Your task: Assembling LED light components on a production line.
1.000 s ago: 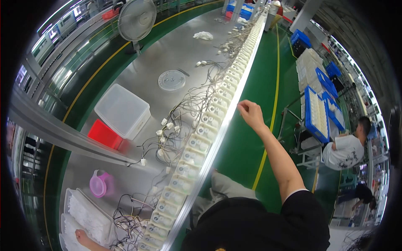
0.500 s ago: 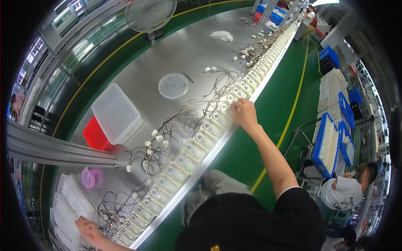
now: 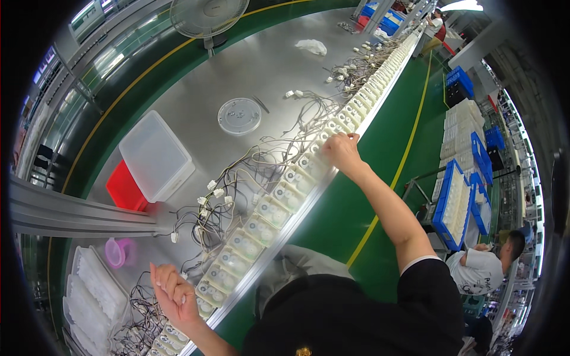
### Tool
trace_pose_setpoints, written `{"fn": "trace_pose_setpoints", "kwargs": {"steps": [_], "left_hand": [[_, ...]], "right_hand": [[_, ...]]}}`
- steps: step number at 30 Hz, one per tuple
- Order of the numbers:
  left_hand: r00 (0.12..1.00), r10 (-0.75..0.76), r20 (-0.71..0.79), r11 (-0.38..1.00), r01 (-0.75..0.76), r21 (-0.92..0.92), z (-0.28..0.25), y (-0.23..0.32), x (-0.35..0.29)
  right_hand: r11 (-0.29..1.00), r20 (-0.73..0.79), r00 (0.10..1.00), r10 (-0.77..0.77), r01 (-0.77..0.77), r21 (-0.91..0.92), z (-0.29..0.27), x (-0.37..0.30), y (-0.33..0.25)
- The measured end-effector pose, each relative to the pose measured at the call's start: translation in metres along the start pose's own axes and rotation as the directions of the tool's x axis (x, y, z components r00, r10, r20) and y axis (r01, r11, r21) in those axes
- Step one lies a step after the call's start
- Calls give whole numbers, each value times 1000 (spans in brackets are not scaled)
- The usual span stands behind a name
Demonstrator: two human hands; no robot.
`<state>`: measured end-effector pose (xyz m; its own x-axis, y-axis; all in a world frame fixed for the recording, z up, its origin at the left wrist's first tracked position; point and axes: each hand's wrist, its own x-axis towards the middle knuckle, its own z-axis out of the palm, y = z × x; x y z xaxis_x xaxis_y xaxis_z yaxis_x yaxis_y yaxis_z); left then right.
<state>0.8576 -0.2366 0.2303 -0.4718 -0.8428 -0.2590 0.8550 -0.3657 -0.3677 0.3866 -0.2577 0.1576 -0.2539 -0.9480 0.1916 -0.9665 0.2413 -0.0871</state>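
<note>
Far left of the long row of pale parts (image 3: 259, 230), white pieces (image 3: 95, 276) are seen in a heap, with no hand over them now. Nearer to the row, a pink cup (image 3: 116, 253) can be found. The left hand (image 3: 175, 293) has been lifted away from the white pieces and is now held up just left of the row's near end. Its fingers are loosely bent; whether a tiny piece is pinched in them cannot be told. Thin wires (image 3: 206, 237) with white plugs are spread along the row's left side. The row itself is now closely met by both hands, so it seems that the work is centred there, not at the heap. The right hand (image 3: 343, 149) is kept at the row, farther up, as it was half a second ago. Its fingers are bent over the parts, but what is gripped, if anything, is hidden. Well right of the row, a blue tray (image 3: 445, 233) is seen, filled with pale things.
</note>
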Motion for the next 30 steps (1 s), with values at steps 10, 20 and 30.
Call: {"fn": "trace_pose_setpoints", "kwargs": {"steps": [10,20,30], "left_hand": [[994,-98,-40,993,101,67,-10,-24,26],[994,-111,-21,989,113,98,-18,-83,43],[999,1,-48,995,4,100,-32,-111,50]], "right_hand": [[994,142,990,17,-32,107,-9,14,-3],[958,87,957,-278,270,91,-9,14,17],[894,-10,999,52,-42,447,-12,-43,37]]}}
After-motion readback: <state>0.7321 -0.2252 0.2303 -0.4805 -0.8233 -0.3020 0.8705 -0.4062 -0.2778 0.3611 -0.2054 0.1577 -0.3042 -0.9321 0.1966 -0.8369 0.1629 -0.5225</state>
